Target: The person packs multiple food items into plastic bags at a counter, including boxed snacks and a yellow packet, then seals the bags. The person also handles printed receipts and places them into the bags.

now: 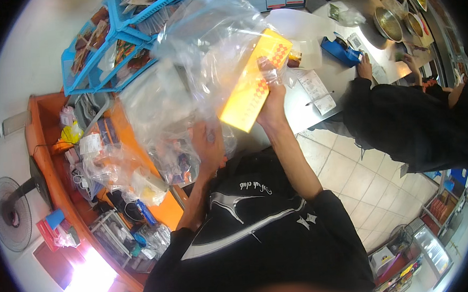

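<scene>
My right hand (pixel 274 93) grips a long yellow cardboard box (pixel 250 84) printed with an orange checkered pattern. It is tilted, with its upper end pointing away to the right. A large clear plastic bag (pixel 215 38) billows beside and behind it. Film seems to cover some fingers of that hand; how far the box is inside the bag, I cannot tell. Lower and to the left, my left hand (pixel 207 141), slightly blurred, is closed on gathered clear plastic. More clear plastic (pixel 155 106) spreads out left of this hand.
Blue plastic baskets (pixel 92 70) with packets stand at the upper left. An orange counter (pixel 161 206) runs along the left. On the metal table lie paper receipts (pixel 315 89), a pen (pixel 319 98) and a blue tape dispenser (pixel 340 51). A person in black (pixel 409 123) works at right.
</scene>
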`<state>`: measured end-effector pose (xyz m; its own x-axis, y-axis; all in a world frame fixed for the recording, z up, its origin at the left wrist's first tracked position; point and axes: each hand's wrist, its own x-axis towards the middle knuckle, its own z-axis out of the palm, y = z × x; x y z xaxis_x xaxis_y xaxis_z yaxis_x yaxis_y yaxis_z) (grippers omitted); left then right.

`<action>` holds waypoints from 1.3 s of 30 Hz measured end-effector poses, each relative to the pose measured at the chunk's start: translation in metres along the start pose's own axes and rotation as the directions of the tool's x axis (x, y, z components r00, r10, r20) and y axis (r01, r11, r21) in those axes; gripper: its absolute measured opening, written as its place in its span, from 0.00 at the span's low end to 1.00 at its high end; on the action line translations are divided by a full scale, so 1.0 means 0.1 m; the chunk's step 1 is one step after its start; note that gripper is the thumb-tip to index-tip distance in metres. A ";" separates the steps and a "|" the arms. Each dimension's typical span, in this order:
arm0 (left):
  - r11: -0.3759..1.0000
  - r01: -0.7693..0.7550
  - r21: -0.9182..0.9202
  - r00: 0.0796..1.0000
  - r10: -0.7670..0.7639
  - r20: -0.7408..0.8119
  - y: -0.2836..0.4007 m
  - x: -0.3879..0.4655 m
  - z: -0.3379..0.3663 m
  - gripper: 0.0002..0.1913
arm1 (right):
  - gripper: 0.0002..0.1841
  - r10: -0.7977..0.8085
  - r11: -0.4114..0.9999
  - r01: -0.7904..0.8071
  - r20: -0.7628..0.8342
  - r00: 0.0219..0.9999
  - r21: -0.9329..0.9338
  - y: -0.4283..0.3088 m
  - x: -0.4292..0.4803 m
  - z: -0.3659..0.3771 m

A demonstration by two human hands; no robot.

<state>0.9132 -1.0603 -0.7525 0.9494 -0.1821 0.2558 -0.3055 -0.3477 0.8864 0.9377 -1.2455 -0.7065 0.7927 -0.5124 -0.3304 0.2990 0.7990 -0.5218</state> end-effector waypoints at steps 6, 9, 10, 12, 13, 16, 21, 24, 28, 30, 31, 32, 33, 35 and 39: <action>0.968 -0.239 0.069 0.966 0.245 -0.085 -0.01 -0.07 0.04 0.06 | 0.24 -0.247 0.955 0.232 -0.059 0.967 -0.186 -0.02 -0.05 0.10; 0.979 -0.205 0.013 0.975 0.203 0.089 0.11 -0.07 0.04 0.05 | 0.24 -0.070 0.997 0.068 0.064 0.995 0.041 -0.14 -0.10 0.08; 0.983 -0.181 -0.029 0.974 0.183 0.133 0.17 -0.08 0.06 0.06 | 0.24 -0.094 0.993 0.089 0.065 0.993 0.078 -0.15 -0.08 0.08; 0.984 -0.142 -0.104 0.969 0.160 0.191 0.26 -0.09 0.09 0.07 | 0.25 -0.086 0.987 0.078 0.053 0.995 0.139 -0.16 -0.03 0.07; 0.968 -0.189 -0.167 0.955 0.221 0.199 0.30 -0.10 0.09 0.07 | 0.26 -0.054 0.985 0.047 0.039 0.998 0.165 -0.15 0.00 0.06; 0.997 0.046 -0.054 0.967 -0.030 0.253 0.34 -0.03 0.13 0.09 | 0.27 -0.001 0.977 -0.007 0.038 0.999 0.213 -0.11 0.03 -0.01; 0.940 0.187 -0.287 0.941 -0.088 0.326 0.52 -0.13 0.09 0.07 | 0.24 -0.260 0.962 0.243 -0.141 0.955 -0.126 0.12 -0.03 -0.02; 0.880 0.203 -0.429 0.976 -0.145 0.165 0.61 -0.10 0.06 0.06 | 0.37 -0.603 0.699 0.529 -0.001 0.797 -0.481 0.31 -0.08 0.08; 0.967 -0.207 -0.150 0.934 0.240 0.264 0.55 0.07 -0.08 0.08 | 0.28 -0.456 0.876 0.430 -0.086 0.886 -0.220 0.24 0.04 0.05; 0.964 -0.239 -0.115 0.889 0.265 0.373 0.51 0.09 -0.14 0.10 | 0.18 -0.131 0.981 0.145 -0.108 0.985 0.131 0.09 0.10 -0.05; 0.988 -0.148 -0.055 0.902 0.157 0.401 0.49 0.09 -0.16 0.09 | 0.19 -0.137 0.973 0.152 -0.093 0.986 0.175 0.06 0.12 -0.06; 0.992 -0.119 -0.044 0.904 0.127 0.408 0.47 0.07 -0.15 0.09 | 0.20 -0.232 0.967 0.238 -0.073 0.970 0.092 0.05 0.13 -0.06; 0.997 -0.071 -0.022 0.911 0.074 0.406 0.46 0.06 -0.14 0.08 | 0.23 -0.321 0.947 0.322 -0.117 0.940 -0.008 0.04 0.12 -0.06; 0.965 0.180 -0.191 0.949 -0.119 0.293 0.43 0.08 -0.10 0.07 | 0.29 -0.478 0.877 0.458 -0.158 0.864 -0.147 0.06 0.08 -0.03; 0.976 0.191 -0.109 0.958 -0.161 0.236 0.35 0.32 -0.12 0.06 | 0.41 -0.550 0.817 0.517 -0.073 0.832 -0.257 0.04 -0.07 0.02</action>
<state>0.9338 -1.0675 -0.7083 0.9418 -0.3361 0.0112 -0.1091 -0.2737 0.9556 0.9343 -1.2380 -0.7044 0.4564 -0.8886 -0.0456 0.5173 0.3067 -0.7990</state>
